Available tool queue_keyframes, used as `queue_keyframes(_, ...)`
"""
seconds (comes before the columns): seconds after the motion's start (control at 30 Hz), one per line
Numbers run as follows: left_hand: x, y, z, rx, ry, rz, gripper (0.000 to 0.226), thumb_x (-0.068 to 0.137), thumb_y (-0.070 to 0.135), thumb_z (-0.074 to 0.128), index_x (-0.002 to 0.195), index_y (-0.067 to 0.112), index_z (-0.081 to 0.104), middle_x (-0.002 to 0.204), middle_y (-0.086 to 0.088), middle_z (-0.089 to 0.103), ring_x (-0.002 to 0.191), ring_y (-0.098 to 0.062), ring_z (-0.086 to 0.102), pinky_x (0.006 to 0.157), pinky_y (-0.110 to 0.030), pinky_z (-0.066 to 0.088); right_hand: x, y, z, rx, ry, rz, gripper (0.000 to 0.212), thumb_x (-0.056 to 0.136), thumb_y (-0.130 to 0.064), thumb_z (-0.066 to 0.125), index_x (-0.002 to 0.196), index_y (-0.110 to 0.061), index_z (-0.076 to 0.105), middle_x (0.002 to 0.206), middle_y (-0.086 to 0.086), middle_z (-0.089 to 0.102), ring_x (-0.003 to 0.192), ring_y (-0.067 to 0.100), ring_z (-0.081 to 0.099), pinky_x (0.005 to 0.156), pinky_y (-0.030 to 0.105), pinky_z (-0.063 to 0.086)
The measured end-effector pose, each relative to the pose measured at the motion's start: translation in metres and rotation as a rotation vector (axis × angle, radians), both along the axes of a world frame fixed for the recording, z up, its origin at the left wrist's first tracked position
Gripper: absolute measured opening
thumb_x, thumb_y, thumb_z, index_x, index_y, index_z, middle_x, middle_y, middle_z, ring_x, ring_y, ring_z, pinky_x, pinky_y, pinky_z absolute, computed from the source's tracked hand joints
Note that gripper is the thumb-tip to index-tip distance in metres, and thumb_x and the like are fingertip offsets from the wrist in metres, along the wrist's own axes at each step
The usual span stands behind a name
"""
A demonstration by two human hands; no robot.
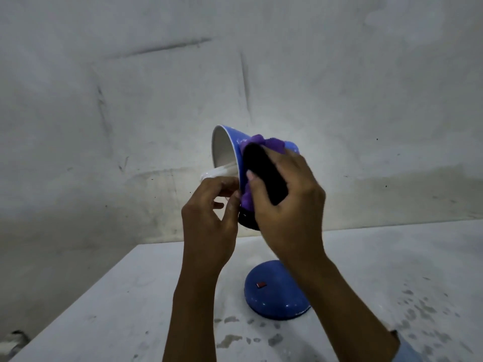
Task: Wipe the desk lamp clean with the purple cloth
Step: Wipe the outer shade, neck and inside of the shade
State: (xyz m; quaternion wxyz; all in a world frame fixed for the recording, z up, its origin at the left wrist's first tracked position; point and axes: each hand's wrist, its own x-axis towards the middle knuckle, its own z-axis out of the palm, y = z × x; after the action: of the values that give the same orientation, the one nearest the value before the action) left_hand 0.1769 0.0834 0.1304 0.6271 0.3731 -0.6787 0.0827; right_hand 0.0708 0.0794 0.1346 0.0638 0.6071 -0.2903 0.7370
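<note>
**A:** Which step am I in?

**B:** The wiping itself, I judge. My right hand (286, 202) is curled round the purple cloth (264, 144) and presses it on the blue shade (236, 138) of the desk lamp, which is raised above the lamp's base (274, 291) on the pale table (392, 270), near the middle of the scene. My left hand (209, 218) sits just left of it, fingers bent at the shade's lower rim and the white bulb (211, 174), steadying it as far as I can judge.

**A:** And next?

**B:** Probably drawing the cloth round the shade toward the rim while the left hand keeps it from swinging, then going down to the base.

**A:** What can't I make out?

**B:** A dark oblong patch (265, 173) lies under my right fingers; cloth or lamp part, I cannot tell. The neck is hidden behind my hands. Whether the left fingers truly pinch anything is unclear.
</note>
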Motion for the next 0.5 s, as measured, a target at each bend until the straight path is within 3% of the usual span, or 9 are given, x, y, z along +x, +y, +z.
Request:
queue_keyframes(0.07, 0.003, 0.0, 0.0, 0.0, 0.003, 0.008, 0.017, 0.086, 0.008, 0.061, 0.102, 0.01, 0.064, 0.097, 0.002, 0.065, 0.088, -0.006, 0.06, 0.077, -0.022, 0.051, 0.003, -0.002, -0.006, 0.065, 0.143, -0.012, 0.059, 0.081, -0.026, 0.059, 0.137, -0.023, 0.042, 0.136, 0.001, 0.047, 0.111, 0.01, 0.048, 0.093, 0.035, 0.048)
queue_keyframes(0.13, 0.005, 0.0, -0.001, 0.001, 0.016, 0.004, 0.018, 0.086, 0.009, 0.06, 0.103, 0.009, 0.064, 0.097, 0.003, 0.065, 0.087, -0.005, 0.06, 0.076, -0.02, 0.05, 0.0, -0.005, -0.012, 0.123, 0.276, 0.018, 0.075, 0.077, -0.024, 0.059, 0.144, -0.032, 0.025, 0.146, 0.001, 0.029, 0.111, 0.006, 0.043, 0.093, 0.036, 0.049)
queue_keyframes(0.3, 0.003, 0.0, -0.001, -0.002, 0.02, -0.005, 0.013, 0.086, 0.012, 0.061, 0.099, 0.01, 0.063, 0.094, 0.008, 0.063, 0.085, -0.003, 0.06, 0.073, -0.016, 0.048, -0.012, -0.021, -0.017, 0.144, 0.273, -0.002, 0.072, 0.086, -0.017, 0.045, 0.143, -0.047, 0.013, 0.119, 0.002, 0.033, 0.082, 0.003, 0.05, 0.069, 0.009, 0.049)
queue_keyframes(0.37, 0.0, 0.001, -0.002, -0.008, 0.018, -0.012, 0.011, 0.086, 0.01, 0.061, 0.097, 0.012, 0.062, 0.093, 0.008, 0.062, 0.085, -0.005, 0.06, 0.073, -0.016, 0.048, -0.026, -0.03, -0.017, 0.189, 0.247, -0.102, 0.069, 0.092, -0.016, 0.045, 0.143, -0.047, 0.011, 0.109, 0.001, 0.031, 0.075, 0.003, 0.047, 0.066, 0.007, 0.041)
queue_keyframes(0.5, 0.002, -0.002, -0.002, -0.009, 0.006, 0.0, 0.014, 0.086, 0.01, 0.061, 0.1, 0.008, 0.062, 0.095, 0.006, 0.061, 0.084, -0.003, 0.059, 0.072, -0.01, 0.046, -0.057, -0.042, -0.016, 0.396, 0.154, -0.21, 0.066, 0.094, -0.018, 0.047, 0.145, -0.044, 0.015, 0.11, 0.005, 0.032, 0.069, 0.004, 0.041, 0.068, 0.016, 0.04)
